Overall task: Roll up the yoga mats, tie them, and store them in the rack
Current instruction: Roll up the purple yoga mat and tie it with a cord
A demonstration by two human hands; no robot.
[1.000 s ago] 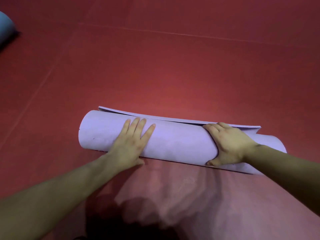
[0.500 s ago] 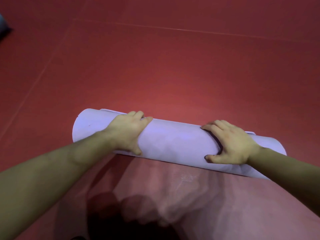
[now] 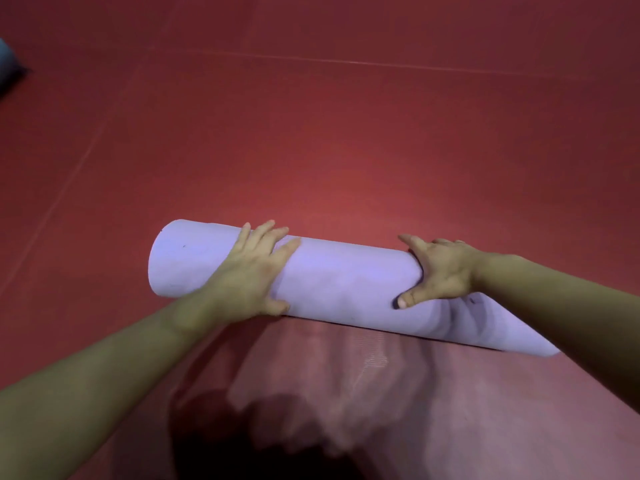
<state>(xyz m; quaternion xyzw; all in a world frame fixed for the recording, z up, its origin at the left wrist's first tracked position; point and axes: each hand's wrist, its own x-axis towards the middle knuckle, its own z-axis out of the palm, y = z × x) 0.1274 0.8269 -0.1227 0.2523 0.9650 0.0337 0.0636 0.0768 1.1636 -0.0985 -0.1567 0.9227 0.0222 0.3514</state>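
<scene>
Rolled lilac mat [image 3: 346, 282], left hand [image 3: 247, 275] flat atop, right hand [image 3: 441, 271] seemingly gripping

Rolled yoga mat [image 3: 346, 282]: plain pale lavender, a few tiny dark specks. Under it, floor [image 3: 346, 133]: deep red, thin lighter seam lines. Top-left edge, object [image 3: 7, 60]: dull blue-grey.

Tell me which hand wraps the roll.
The right hand: thumb and fingers curl round the purple mat roll; the left hand lies flat, fingers straight.
</scene>
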